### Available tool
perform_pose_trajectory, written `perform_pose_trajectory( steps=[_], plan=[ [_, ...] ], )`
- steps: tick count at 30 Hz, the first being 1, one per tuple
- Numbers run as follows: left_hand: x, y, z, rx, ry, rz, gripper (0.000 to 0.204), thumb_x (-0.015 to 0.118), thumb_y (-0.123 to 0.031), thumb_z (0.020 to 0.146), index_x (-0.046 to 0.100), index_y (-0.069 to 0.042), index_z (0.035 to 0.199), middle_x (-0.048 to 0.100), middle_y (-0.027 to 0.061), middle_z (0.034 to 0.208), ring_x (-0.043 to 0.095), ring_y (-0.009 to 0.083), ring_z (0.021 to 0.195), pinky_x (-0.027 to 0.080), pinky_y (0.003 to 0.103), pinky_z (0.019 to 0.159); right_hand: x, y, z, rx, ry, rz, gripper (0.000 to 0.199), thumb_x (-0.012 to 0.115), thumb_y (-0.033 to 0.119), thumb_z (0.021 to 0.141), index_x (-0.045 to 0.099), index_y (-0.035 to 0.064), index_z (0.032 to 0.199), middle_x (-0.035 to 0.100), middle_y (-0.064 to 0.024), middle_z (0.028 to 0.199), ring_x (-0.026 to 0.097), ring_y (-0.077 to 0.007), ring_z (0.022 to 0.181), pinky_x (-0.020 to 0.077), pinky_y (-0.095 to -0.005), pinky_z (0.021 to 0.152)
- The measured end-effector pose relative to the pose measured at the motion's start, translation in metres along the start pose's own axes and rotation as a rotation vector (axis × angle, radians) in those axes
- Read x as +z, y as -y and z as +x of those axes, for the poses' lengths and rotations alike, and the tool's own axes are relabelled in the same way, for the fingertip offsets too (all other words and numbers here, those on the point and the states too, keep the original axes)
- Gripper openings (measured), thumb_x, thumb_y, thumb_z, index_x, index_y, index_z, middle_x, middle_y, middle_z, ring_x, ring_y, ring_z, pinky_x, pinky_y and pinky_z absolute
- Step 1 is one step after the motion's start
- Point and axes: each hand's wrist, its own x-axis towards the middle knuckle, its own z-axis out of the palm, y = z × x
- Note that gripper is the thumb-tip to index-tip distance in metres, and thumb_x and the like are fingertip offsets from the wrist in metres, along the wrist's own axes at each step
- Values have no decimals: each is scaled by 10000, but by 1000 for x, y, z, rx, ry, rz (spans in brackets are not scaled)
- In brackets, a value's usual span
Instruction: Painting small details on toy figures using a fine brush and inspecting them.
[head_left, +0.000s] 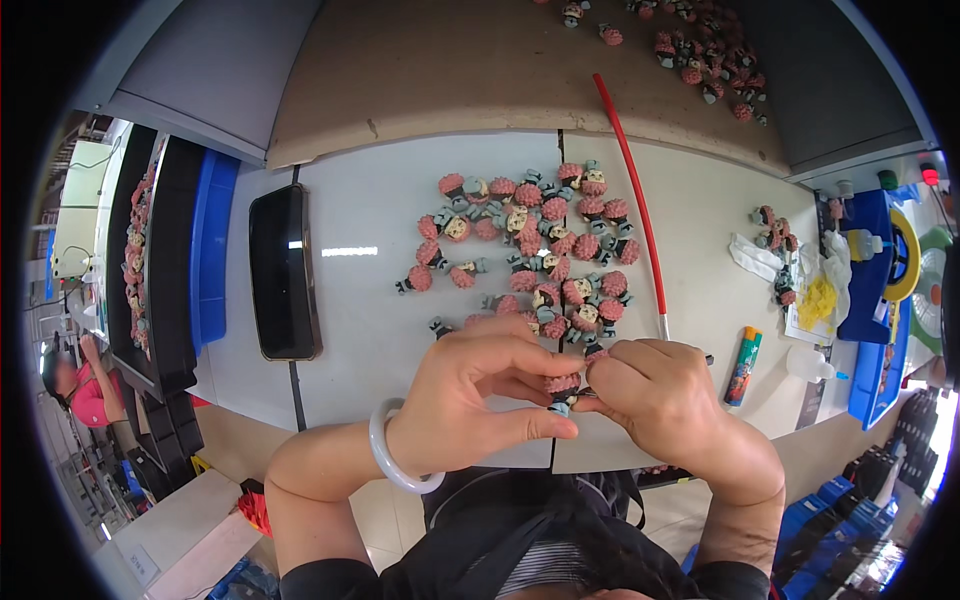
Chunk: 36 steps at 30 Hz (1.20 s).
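My left hand [465,395], with a pale bangle at the wrist, curves its fingers and thumb round a small pink-haired figurine [562,384]. The figurine's lower part is dark and light blue. Against its right side, my right hand [655,395] is closed, with its fingertips meeting the figurine. A short dark end shows beyond the right knuckles, but what that hand grips is mostly hidden. Just beyond both hands, several similar figurines [530,232] lie loosely grouped on the white table [380,385].
A red stick-like tool [632,180] lies right of the group. A dark phone [283,272] rests at left. At right are a lighter [743,366], a clear bottle [806,364], yellow tape [903,255] and a blue bin [866,280]. More figurines [712,65] lie on cardboard [450,75].
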Motion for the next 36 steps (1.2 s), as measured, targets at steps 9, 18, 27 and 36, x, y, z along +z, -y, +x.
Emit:
perform_pose_trajectory(
  steps=[9, 18, 27, 36],
  plan=[
    [0, -2, 1, 27, 14, 17, 371, 720, 38, 651, 586, 38, 998, 504, 69, 893, 597, 168, 834, 532, 304, 780, 2, -1, 0, -27, -18, -29, 255, 695, 177, 627, 496, 38, 707, 499, -79, 632, 519, -269, 529, 411, -336, 440],
    [-3, 0, 0, 24, 26, 43, 382, 727, 30, 648, 583, 39, 1002, 509, 67, 903, 599, 162, 830, 531, 297, 779, 4, -1, 1, 30, 0, 28, 252, 697, 172, 626, 493, 43, 698, 499, -72, 633, 521, -265, 531, 413, -341, 437],
    [-3, 0, -1, -63, 22, -45, 386, 718, 50, 651, 578, 33, 1010, 510, 60, 904, 601, 162, 835, 532, 288, 763, -1, -1, 1, -60, 14, -66, 267, 698, 185, 612, 491, 35, 692, 531, -82, 666, 543, -253, 544, 432, -324, 445],
    [-2, -1, 0, -38, 29, -50, 373, 712, 58, 655, 576, 37, 1001, 509, 61, 897, 604, 167, 835, 530, 289, 767, 2, -2, 0, -67, -27, -46, 280, 697, 200, 611, 489, 35, 699, 519, -83, 654, 533, -248, 531, 427, -318, 437]
  ],
)
